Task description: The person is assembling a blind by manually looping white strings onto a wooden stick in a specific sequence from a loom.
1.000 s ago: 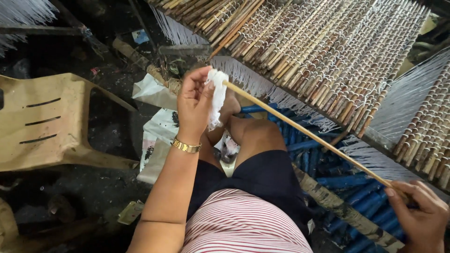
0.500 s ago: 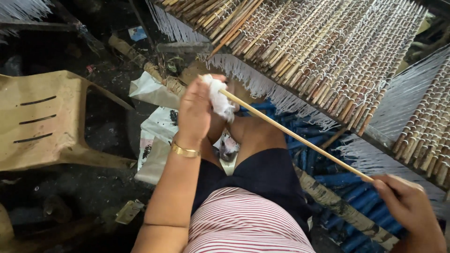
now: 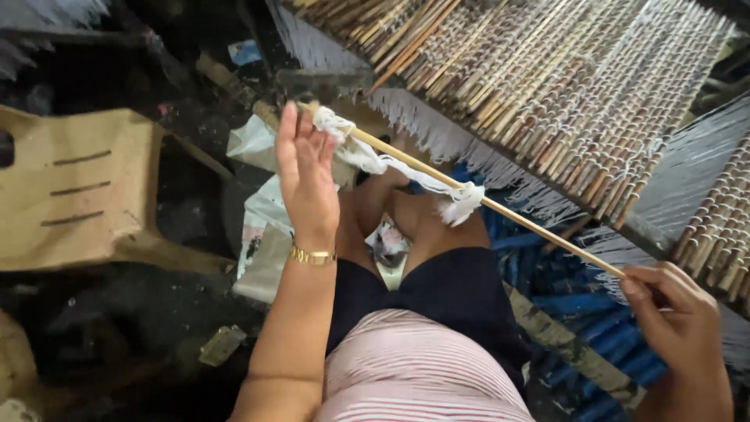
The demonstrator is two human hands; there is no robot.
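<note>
Hands (image 3: 308, 176) (image 3: 676, 309) hold a cloth-wrapped stick (image 3: 500, 211) over a dim, cluttered floor (image 3: 141, 312).

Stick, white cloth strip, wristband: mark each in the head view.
stick (image 3: 547, 234), head view, bare middle of the shaft.
white cloth strip (image 3: 373, 159), head view, stretch lying along the stick.
wristband (image 3: 312, 255), head view, gold band on the left wrist.

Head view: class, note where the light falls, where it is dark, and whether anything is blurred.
Head view: the woven stick mat at upper right is brightly lit; the floor at left, beyond the tan plastic chair, sinks into shadow; the left hand and the white strip on the thin stick look slightly soft.
</note>
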